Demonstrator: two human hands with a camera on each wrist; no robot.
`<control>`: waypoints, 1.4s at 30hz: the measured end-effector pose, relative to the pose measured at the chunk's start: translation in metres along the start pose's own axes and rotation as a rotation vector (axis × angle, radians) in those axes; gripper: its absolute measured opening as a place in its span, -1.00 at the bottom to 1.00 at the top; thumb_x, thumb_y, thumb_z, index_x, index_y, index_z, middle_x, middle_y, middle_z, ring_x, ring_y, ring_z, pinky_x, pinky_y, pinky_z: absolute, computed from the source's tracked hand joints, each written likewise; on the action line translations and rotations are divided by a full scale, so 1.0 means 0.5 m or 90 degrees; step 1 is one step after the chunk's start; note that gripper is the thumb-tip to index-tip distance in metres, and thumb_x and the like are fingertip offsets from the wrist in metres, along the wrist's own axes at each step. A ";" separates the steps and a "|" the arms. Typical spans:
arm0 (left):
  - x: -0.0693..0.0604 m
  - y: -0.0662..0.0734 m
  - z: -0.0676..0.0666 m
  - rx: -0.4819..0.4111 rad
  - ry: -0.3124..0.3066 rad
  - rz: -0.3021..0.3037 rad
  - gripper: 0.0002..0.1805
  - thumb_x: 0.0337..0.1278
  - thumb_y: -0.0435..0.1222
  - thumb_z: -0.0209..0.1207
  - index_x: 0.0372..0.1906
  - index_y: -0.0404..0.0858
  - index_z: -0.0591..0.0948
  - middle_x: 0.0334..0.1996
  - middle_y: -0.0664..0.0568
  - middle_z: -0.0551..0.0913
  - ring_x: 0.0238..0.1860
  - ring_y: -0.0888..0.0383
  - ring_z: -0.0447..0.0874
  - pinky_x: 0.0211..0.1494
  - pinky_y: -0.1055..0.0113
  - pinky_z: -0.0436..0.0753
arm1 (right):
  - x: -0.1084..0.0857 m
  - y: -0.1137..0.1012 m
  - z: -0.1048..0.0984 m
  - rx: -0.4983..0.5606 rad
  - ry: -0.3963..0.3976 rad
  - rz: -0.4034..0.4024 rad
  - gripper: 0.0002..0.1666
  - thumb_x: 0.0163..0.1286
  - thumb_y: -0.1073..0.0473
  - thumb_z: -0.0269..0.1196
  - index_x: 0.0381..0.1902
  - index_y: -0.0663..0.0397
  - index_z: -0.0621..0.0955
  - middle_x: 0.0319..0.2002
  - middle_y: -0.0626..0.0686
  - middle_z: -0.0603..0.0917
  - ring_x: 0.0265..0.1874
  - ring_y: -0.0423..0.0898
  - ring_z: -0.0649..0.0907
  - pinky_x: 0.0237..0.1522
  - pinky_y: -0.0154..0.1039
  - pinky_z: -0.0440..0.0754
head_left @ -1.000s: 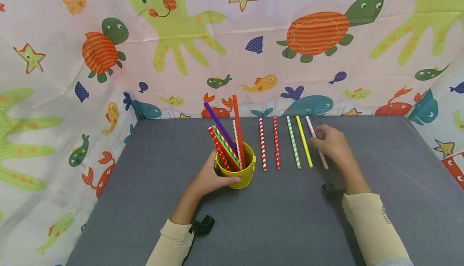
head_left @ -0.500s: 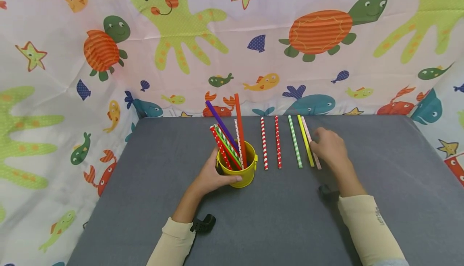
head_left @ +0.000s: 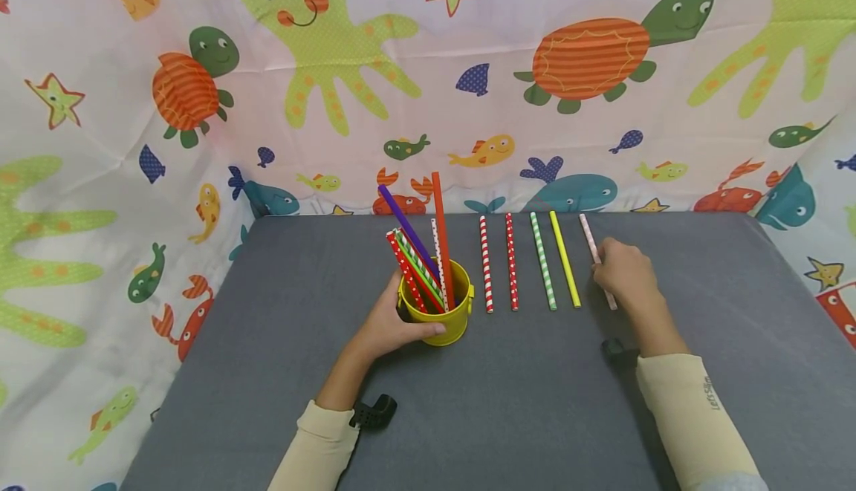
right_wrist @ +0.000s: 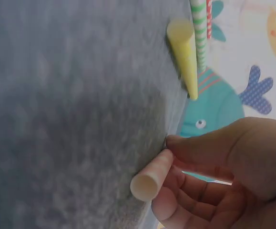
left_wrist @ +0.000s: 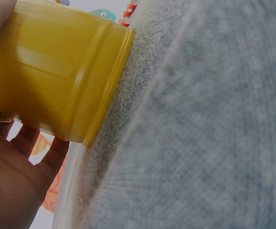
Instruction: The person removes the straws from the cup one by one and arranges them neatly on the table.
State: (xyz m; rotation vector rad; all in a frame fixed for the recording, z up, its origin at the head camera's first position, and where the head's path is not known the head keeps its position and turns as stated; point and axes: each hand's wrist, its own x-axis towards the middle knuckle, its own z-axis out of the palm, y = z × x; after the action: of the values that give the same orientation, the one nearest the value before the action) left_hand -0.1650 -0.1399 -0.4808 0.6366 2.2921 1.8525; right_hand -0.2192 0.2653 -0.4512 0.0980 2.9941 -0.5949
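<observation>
My left hand (head_left: 389, 325) holds a small yellow bucket (head_left: 456, 323) from its left side, the thumb across the front. Several straws stand leaning in the bucket, among them a purple straw (head_left: 400, 214) and a taller orange-red straw (head_left: 441, 227). In the left wrist view, the fingers curl around the bucket wall (left_wrist: 42, 71). At the right end of a row, my right hand (head_left: 627, 275) pinches a pale pink straw (head_left: 588, 235) lying on the table. The right wrist view shows the straw's hollow near end (right_wrist: 149, 181) between thumb and fingers.
Left of the pink straw lie a yellow straw (head_left: 565, 261), a green-and-white striped straw (head_left: 543, 262), a red dotted straw (head_left: 511, 262) and a red-and-white striped straw (head_left: 485, 264). A sea-animal curtain (head_left: 428, 134) hangs behind the grey table (head_left: 495, 402).
The pink straw first slid left against the yellow one, then right with my right hand, leaving a gap between them. My left hand and the bucket have stayed in place.
</observation>
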 end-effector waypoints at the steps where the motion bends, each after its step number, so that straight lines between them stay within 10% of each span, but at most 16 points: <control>1: 0.000 0.000 0.000 0.002 0.000 -0.001 0.15 -0.14 -0.13 0.58 0.53 0.03 0.10 0.33 0.09 0.39 0.29 0.10 0.38 0.40 -0.02 0.33 | 0.000 0.002 -0.001 0.000 0.003 0.002 -0.78 0.29 0.33 0.22 -0.15 0.39 0.52 -0.38 0.30 0.61 -0.45 0.18 0.58 -0.41 0.09 0.53; 20: 0.000 0.002 -0.001 -0.001 -0.003 0.006 0.15 -0.17 -0.14 0.59 0.52 0.02 0.11 0.31 0.09 0.40 0.28 0.10 0.40 0.38 -0.01 0.34 | -0.012 -0.027 -0.011 -0.008 0.039 0.003 -0.43 0.35 0.15 0.22 0.13 0.51 0.41 -0.18 0.40 0.49 -0.23 0.27 0.53 -0.18 0.24 0.51; 42: 0.000 0.005 -0.001 0.002 -0.002 -0.018 0.19 -0.15 -0.25 0.58 0.56 -0.06 0.07 0.34 0.03 0.38 0.29 0.07 0.37 0.40 -0.02 0.31 | -0.115 -0.296 -0.032 0.132 0.100 -0.253 -0.71 0.40 0.17 0.28 -0.01 0.22 0.67 -0.24 0.13 0.67 -0.30 0.05 0.61 -0.29 -0.04 0.65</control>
State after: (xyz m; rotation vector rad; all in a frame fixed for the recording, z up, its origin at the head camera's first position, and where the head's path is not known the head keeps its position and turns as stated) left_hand -0.1644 -0.1400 -0.4784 0.6038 2.2905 1.8353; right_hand -0.1752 0.1324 -0.3748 -0.4693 3.1083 -0.9776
